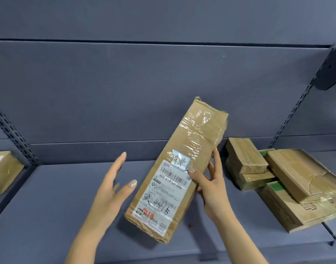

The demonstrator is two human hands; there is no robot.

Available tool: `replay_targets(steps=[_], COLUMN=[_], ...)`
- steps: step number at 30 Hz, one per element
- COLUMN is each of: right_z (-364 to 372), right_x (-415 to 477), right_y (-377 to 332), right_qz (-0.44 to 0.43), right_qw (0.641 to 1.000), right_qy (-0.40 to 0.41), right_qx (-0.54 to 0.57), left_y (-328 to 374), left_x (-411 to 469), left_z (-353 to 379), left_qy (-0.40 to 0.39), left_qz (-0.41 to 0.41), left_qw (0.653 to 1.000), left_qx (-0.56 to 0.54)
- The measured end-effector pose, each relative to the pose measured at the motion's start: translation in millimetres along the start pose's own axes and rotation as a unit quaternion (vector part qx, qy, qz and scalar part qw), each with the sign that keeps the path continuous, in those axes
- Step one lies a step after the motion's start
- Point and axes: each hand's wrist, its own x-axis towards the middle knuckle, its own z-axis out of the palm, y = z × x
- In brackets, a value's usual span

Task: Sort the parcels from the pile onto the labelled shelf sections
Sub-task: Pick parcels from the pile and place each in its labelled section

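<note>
A long brown cardboard parcel (184, 149) wrapped in clear tape is tilted over the grey shelf (58, 197), its far end pointing up and right. A white shipping label with a barcode and handwriting covers its near half. My right hand (211, 187) grips the parcel's right edge, thumb on the label and fingers behind. My left hand (113, 185) hovers to the left of the parcel with straight fingers, not touching it.
Several brown parcels (289, 180) lie stacked on the shelf at the right. Another parcel (3, 172) sits in the section to the left, beyond a slotted upright (12, 134). A dark bracket (331, 71) juts out at the upper right.
</note>
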Motion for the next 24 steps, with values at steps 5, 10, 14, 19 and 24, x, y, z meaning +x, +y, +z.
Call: replay_targets(steps=[5, 10, 14, 19, 24], right_z=[-5.0, -8.0, -8.8, -5.7, -9.3], right_x=[1.5, -1.4, -3.0, -12.1, -33.3], right_y=[-21.2, -34.5, -41.9, -44.9, -38.1], right_qz=[-0.003, -0.009, -0.012, -0.031, -0.020], right_qw=[0.996, 0.989, 0.988, 0.992, 0.993], right_qy=[-0.084, -0.136, -0.142, -0.105, -0.109], right_qx=[-0.014, -0.055, -0.063, -0.063, -0.044], left_y=[7.4, 9.1, 7.0, 14.7, 33.4], left_x=[11.1, 4.1, -1.7, -8.2, -12.0], left_z=[2.2, 14.3, 24.0, 36.8, 45.9], left_qy=[-0.142, -0.190, -0.168, -0.116, -0.072], left_qz=[-0.088, -0.088, -0.078, -0.067, -0.065], left_qw=[0.985, 0.970, 0.969, 0.964, 0.956], left_qx=[-0.045, -0.121, -0.165, -0.230, -0.278])
